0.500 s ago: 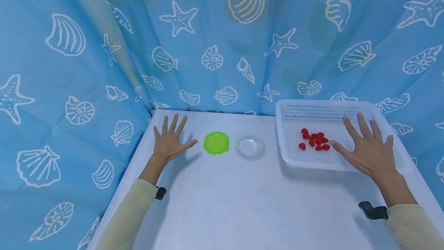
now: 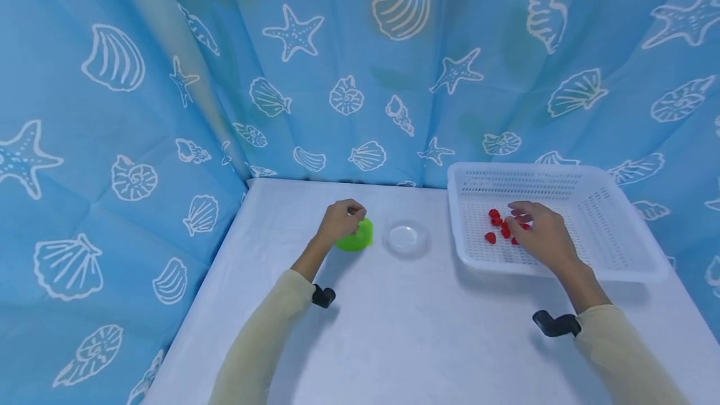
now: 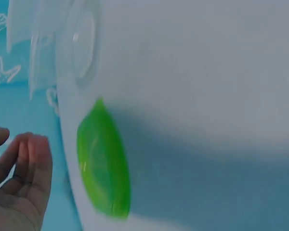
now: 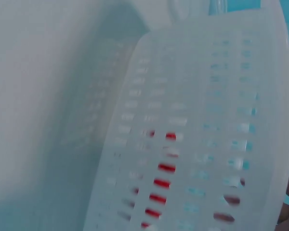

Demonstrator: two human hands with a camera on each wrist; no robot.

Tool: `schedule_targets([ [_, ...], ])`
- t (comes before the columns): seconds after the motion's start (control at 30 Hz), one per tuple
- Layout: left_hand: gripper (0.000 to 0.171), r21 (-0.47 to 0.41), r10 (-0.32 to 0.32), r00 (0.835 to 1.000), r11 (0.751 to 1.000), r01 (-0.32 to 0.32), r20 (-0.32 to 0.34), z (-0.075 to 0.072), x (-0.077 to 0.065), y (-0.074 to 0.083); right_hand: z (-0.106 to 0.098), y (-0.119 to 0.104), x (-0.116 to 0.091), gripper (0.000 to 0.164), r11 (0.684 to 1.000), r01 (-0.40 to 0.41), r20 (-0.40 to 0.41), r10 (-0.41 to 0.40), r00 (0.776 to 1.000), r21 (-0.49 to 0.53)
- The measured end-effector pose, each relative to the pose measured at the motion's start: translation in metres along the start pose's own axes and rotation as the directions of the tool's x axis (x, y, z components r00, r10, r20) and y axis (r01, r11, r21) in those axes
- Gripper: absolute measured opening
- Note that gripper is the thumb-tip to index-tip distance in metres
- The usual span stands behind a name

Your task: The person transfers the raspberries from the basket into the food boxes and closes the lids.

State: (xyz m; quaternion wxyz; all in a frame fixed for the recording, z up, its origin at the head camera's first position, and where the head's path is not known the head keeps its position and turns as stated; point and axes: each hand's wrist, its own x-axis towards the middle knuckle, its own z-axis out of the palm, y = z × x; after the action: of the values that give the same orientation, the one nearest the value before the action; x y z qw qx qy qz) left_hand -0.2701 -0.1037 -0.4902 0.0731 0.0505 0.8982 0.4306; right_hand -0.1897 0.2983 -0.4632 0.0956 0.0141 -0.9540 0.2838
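Note:
My left hand hovers over a round green lid on the table, covering part of it in the head view. In the left wrist view, the fingers are loosely bent, with a gap to the thumb and nothing held; the lid stands apart from them. A small clear bowl sits just right of the lid. My right hand reaches into a white plastic basket, thumb and fingers spread around red raspberries. Most of this hand is hidden behind the basket wall in the right wrist view.
The basket's raised rim and slotted walls surround the raspberries at the table's right. A blue curtain with white shell prints hangs along the back and left of the white table.
Both hands were spread flat and have bent their fingers. The left moved right, over the green lid; the right moved left, over the raspberries.

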Motion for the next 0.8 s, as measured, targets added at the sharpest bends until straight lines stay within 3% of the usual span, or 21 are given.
schedule_targets([
  [0.13,0.025,-0.144,-0.134,0.988,0.979,0.143,0.074,0.022,0.006,0.005,0.006,-0.003,0.000,0.043,1.000,0.003,0.016,-0.003,1.000,0.016],
  [0.27,0.029,-0.266,-0.162,0.983,0.947,0.179,0.085,0.033,0.007,0.006,0.007,-0.004,-0.003,0.043,1.000,0.010,0.022,-0.010,1.000,0.010],
  [0.33,0.033,-0.315,-0.141,0.986,0.935,0.164,0.093,0.037,0.008,0.005,0.007,-0.003,-0.004,0.044,1.000,0.006,0.026,-0.006,1.000,0.007],
  [0.43,0.045,-0.327,-0.088,0.988,0.937,0.126,0.127,0.043,0.010,0.000,0.008,-0.002,-0.004,0.045,1.000,0.009,0.034,-0.009,0.999,0.004],
  [0.53,0.062,-0.330,-0.011,0.987,0.942,0.064,0.161,0.050,0.010,-0.005,0.009,-0.001,-0.005,0.045,1.000,0.018,0.034,-0.018,0.999,0.006],
  [0.63,0.078,-0.364,0.081,0.981,0.931,-0.011,0.176,0.058,0.009,-0.008,0.010,-0.001,-0.005,0.045,1.000,0.022,0.032,-0.023,0.999,0.013],
  [0.8,0.102,-0.312,0.158,0.972,0.945,-0.098,0.172,0.069,0.003,-0.011,0.011,-0.001,-0.005,0.044,0.999,0.030,0.033,-0.031,0.999,0.021],
])
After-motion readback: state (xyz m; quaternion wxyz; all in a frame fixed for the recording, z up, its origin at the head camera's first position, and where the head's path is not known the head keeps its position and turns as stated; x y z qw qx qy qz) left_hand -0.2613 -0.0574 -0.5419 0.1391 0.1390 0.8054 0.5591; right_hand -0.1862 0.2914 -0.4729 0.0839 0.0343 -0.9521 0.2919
